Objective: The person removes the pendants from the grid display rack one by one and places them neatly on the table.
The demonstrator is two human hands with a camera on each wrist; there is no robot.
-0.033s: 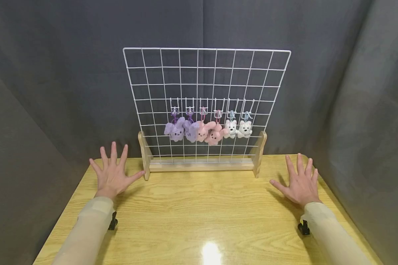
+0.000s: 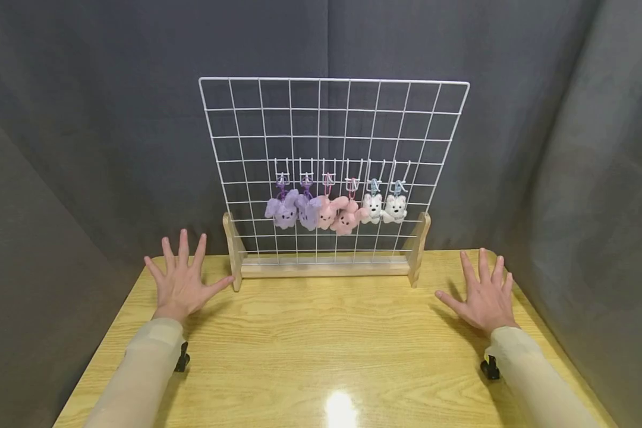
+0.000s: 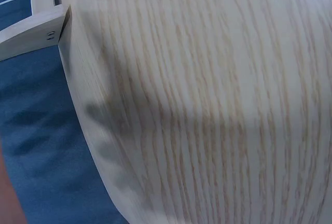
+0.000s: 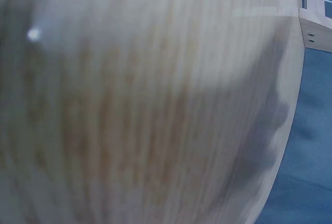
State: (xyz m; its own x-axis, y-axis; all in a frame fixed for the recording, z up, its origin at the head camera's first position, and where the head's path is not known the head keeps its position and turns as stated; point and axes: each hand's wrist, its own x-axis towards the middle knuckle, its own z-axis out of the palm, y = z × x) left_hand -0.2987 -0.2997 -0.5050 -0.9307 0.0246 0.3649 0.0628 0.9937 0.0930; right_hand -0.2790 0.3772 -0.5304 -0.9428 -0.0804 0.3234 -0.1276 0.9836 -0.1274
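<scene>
My left hand point(image 2: 180, 289) is spread over the left side of the table, fingers straight and holding nothing. Its thumb tip overlaps the foot of the rack's left wooden leg point(image 2: 233, 255) in the head view. On the right, my right hand point(image 2: 485, 302) is spread the same way, apart from the right wooden leg point(image 2: 419, 249). Between them stands a white wire grid point(image 2: 334, 138). Two purple plush keychains point(image 2: 283, 213), two pink plush keychains point(image 2: 346, 221) and two white plush bear keychains point(image 2: 395, 209) hang in a row from white hooks on it.
The wooden table point(image 2: 310, 339) carries the rack at its far edge. Dark grey curtains point(image 2: 85, 119) enclose the back and sides. Shadows of the hands fall across the tabletop point(image 3: 223, 105) in the left wrist view and the tabletop point(image 4: 155, 130) in the right wrist view.
</scene>
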